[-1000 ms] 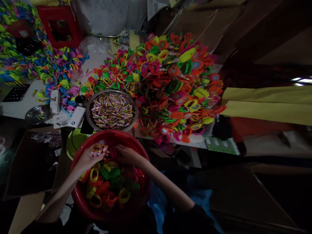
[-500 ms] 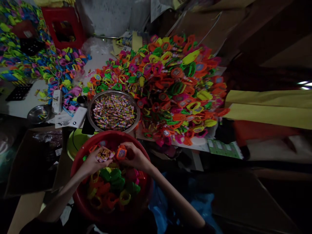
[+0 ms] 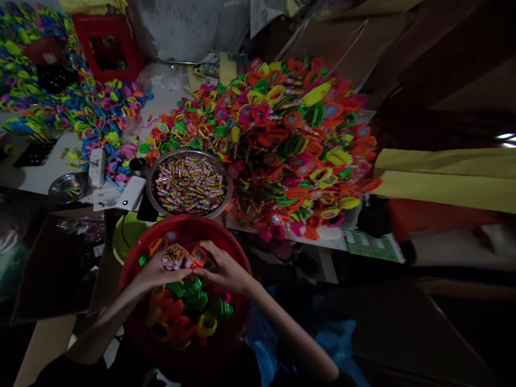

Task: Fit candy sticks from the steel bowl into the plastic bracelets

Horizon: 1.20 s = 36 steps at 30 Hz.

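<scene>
Over a red basin (image 3: 128,301), my left hand (image 3: 155,271) is closed around a bunch of small wrapped candies (image 3: 174,257). My right hand (image 3: 226,269) grips an orange toy watch (image 3: 197,257), its face turned up. One end of the watch meets a pinkish candy at the fingertips of my left hand, and the two hands nearly touch. Below them, green, orange and yellow toy watches (image 3: 191,293) lie in the basin. A steel bowl (image 3: 230,188) full of the same wrapped candies stands just beyond the basin's rim.
A big heap of colourful toy watches (image 3: 298,145) covers the table behind the bowl. More watches (image 3: 108,113) spread at left near a red stool (image 3: 135,48). A power strip (image 3: 97,167), a white box (image 3: 131,193) and a small steel dish (image 3: 66,188) line the table's front. Another person's arm (image 3: 463,252) shows at right.
My hands have come together, bringing the orange watch against the candy at my left fingertips. The watch has tilted. The whole view has shifted slightly.
</scene>
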{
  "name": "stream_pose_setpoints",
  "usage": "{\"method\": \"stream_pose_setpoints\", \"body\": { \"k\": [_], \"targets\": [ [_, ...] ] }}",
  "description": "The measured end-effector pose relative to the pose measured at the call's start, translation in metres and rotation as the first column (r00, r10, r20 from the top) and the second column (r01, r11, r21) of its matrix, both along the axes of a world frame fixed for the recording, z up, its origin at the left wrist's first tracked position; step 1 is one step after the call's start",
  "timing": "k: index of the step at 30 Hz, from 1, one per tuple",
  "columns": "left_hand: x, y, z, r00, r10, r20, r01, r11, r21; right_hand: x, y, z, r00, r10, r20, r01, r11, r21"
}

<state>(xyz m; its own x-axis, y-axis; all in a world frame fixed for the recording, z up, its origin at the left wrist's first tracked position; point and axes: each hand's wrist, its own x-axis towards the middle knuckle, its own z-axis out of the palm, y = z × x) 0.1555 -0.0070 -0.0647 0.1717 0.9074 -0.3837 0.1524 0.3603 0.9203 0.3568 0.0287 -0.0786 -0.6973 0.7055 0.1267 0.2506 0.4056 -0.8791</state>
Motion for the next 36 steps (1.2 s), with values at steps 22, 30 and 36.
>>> {"method": "stream_pose_setpoints", "body": {
  "k": [22,30,36],
  "targets": [
    [0.009,-0.003,0.012,0.992,-0.029,-0.124,0.052,0.980,0.190,0.013,-0.005,0.022,0.935,-0.204,-0.290,0.043,0.877,-0.479],
    [0.008,-0.005,0.014,0.983,-0.068,-0.172,0.101,0.976,0.193,0.014,-0.009,0.033,0.970,-0.102,-0.223,0.036,0.959,-0.283],
    [0.010,-0.001,0.023,0.982,-0.044,-0.186,0.083,0.975,0.207,0.015,-0.007,0.036,0.984,-0.061,-0.167,0.043,0.993,-0.109]
  ]
}}
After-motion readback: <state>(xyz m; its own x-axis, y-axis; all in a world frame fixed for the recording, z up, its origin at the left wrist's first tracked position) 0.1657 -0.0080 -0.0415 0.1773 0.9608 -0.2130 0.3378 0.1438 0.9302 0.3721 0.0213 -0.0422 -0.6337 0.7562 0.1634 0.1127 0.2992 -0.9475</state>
